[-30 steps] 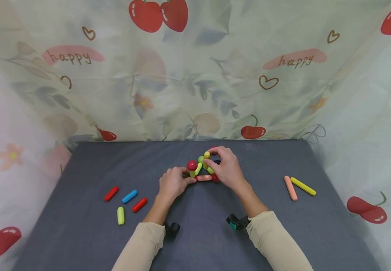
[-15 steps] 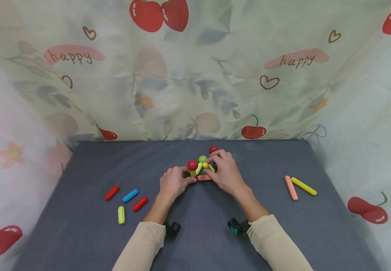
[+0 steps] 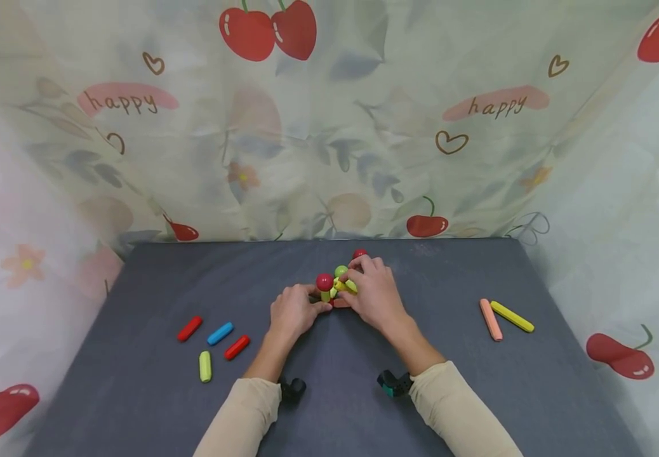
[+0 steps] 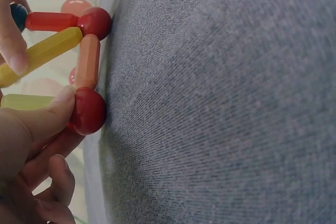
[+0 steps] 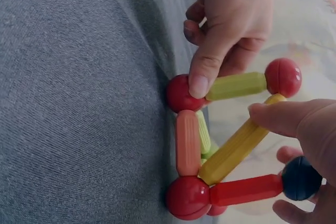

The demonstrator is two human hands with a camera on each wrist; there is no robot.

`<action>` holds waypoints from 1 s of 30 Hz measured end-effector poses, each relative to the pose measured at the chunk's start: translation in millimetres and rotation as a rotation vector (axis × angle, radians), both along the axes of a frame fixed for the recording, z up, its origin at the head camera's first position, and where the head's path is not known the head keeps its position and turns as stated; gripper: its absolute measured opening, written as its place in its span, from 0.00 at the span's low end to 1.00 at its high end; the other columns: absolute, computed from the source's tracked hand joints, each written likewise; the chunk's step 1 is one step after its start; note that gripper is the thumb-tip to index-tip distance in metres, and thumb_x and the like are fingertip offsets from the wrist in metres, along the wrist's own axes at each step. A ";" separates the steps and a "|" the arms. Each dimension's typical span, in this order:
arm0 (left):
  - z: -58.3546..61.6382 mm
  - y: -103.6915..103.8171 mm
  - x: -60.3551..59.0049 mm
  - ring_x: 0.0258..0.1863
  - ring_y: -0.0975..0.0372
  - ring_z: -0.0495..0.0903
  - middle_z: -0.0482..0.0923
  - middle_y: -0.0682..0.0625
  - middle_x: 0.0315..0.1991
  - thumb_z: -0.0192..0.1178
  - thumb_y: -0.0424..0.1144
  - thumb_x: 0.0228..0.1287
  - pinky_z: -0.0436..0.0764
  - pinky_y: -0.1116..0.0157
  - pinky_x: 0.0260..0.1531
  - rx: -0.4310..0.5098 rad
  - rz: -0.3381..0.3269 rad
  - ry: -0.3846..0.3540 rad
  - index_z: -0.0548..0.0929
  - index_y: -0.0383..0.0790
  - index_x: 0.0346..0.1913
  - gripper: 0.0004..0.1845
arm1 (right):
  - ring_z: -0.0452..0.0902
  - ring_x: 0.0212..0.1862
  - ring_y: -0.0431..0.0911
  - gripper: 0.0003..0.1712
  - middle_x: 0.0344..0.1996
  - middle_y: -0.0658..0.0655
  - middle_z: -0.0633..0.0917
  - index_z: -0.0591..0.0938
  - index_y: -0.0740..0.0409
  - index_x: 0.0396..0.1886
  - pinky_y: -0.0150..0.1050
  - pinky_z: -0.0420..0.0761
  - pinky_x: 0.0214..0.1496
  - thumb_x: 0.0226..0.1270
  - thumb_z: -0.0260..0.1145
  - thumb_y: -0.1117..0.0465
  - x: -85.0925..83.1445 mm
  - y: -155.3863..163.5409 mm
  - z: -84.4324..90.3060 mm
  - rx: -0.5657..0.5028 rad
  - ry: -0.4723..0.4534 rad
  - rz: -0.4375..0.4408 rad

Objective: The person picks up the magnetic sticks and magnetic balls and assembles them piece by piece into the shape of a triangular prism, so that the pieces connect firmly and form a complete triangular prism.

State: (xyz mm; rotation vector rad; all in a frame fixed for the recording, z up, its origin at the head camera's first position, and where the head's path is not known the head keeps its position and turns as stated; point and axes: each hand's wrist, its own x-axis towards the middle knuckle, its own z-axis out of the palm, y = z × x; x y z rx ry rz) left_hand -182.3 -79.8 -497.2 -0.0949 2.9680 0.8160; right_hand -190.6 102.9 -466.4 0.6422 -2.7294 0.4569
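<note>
Fingers of our left hand (image 5: 226, 19) pin a red ball (image 5: 181, 94) on the bench (image 3: 364, 355); our right hand (image 3: 372, 293) pinches the slanted yellow rod (image 5: 236, 148) beside it.

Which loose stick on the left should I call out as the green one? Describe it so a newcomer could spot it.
Start at the grey table and look to the left of the person's left hand, where four short sticks lie loose. The yellow-green stick lies nearest the person, below the blue stick and two red sticks. It alone is green and points straight away from the person.

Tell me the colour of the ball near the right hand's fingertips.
Dark navy ball; the right wrist view shows it best.
</note>
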 end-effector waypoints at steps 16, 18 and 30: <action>-1.8 0.1 2.2 0.41 0.51 0.86 0.90 0.51 0.47 0.75 0.56 0.56 0.83 0.48 0.41 0.020 0.003 0.023 0.91 0.56 0.46 0.16 | 0.76 0.50 0.50 0.36 0.54 0.56 0.80 0.79 0.53 0.64 0.45 0.78 0.53 0.59 0.79 0.47 -6.5 37.0 -29.1 -0.503 -0.394 -0.013; -1.6 0.8 2.4 0.41 0.51 0.86 0.90 0.51 0.47 0.75 0.56 0.56 0.83 0.48 0.42 0.022 0.005 0.022 0.91 0.56 0.46 0.17 | 0.78 0.46 0.48 0.29 0.50 0.55 0.81 0.82 0.54 0.59 0.41 0.79 0.51 0.60 0.78 0.48 -6.1 43.0 -42.1 -0.541 -0.436 -0.009; -1.1 -0.7 7.5 0.48 0.51 0.86 0.88 0.51 0.52 0.74 0.54 0.59 0.83 0.48 0.46 0.058 -0.023 0.014 0.89 0.53 0.52 0.19 | 0.77 0.44 0.44 0.13 0.44 0.52 0.81 0.89 0.51 0.45 0.40 0.78 0.50 0.63 0.76 0.51 -8.6 47.9 -68.3 -0.515 -0.422 0.020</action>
